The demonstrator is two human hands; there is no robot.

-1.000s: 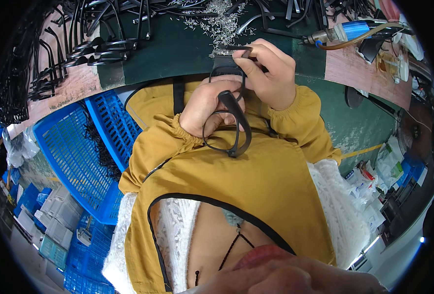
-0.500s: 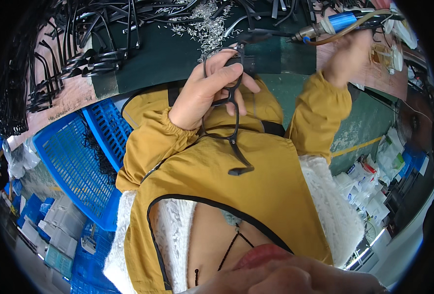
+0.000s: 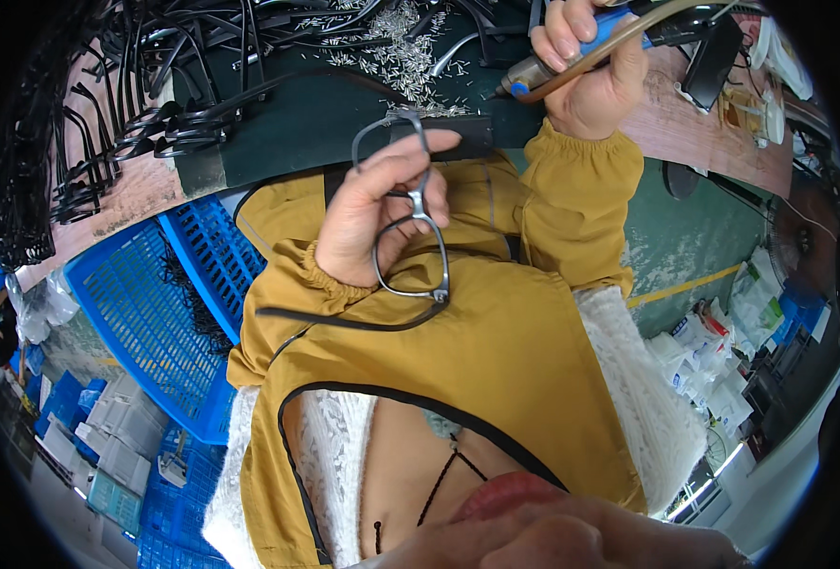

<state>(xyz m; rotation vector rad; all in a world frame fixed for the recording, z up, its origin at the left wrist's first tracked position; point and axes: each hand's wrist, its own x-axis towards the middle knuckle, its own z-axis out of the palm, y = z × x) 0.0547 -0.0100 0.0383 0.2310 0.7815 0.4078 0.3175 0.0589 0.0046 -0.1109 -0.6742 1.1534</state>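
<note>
My left hand holds an eyeglass frame by its middle, over my lap near the bench edge. The frame has dark grey rims; its two temples stretch out to the left, one toward the bench and one across my left sleeve. In my right hand is a powered screwdriver with a metal nose, a blue body and a brown hose. Its tip points left, above the dark mat and apart from the glasses. Small silver screw-like pieces lie heaped on the mat beyond my left hand.
Black temples are piled along the back of the bench, and glasses parts stand in rows at left. A blue basket with dark pieces sits below the bench's left side. A black flat object lies at far right.
My right hand has closed round the screwdriver and brought it left. My left hand has turned the eyeglass frame and shifted slightly left, so the temples now point leftward.
</note>
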